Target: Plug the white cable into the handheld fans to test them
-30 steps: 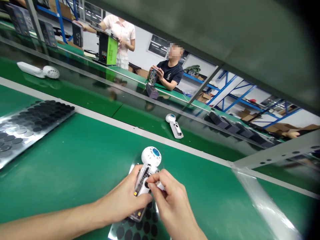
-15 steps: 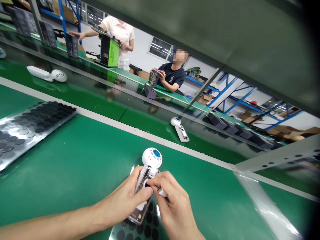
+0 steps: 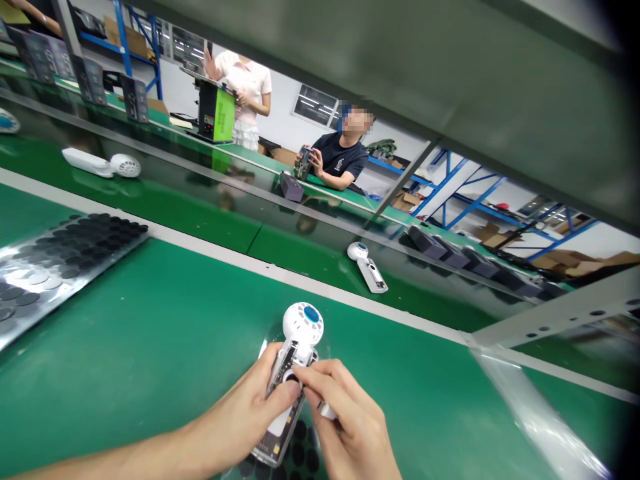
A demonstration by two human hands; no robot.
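My left hand (image 3: pixel 260 400) is wrapped round the handle of a white handheld fan (image 3: pixel 303 325), its thumb lying across the front. The fan's round head has a blue centre and points away from me; the clear-edged handle shows a dark circuit board. My right hand (image 3: pixel 345 413) has thumb and forefinger pinched together at a round, dark-centred spot on the handle. What those fingertips hold, if anything, is hidden. A small white piece (image 3: pixel 327 411) shows under the right fingers. Beneath the fan lies a sheet of black round stickers (image 3: pixel 299 453), partly covered by my hands.
Another sheet of black round stickers (image 3: pixel 75 260) lies at left. Beyond the pale rail (image 3: pixel 240 259), a green conveyor belt carries a fan (image 3: pixel 369 268) and another fan (image 3: pixel 100 163). Dark boxes (image 3: pixel 450 252) stand behind. Two people work across the line; a metal post (image 3: pixel 555 310) rises at right.
My hands and the fan sit slightly lower in view, the right fingertips still at the round spot. The belt fans shifted slightly right. A person opposite drew an arm back from a box.
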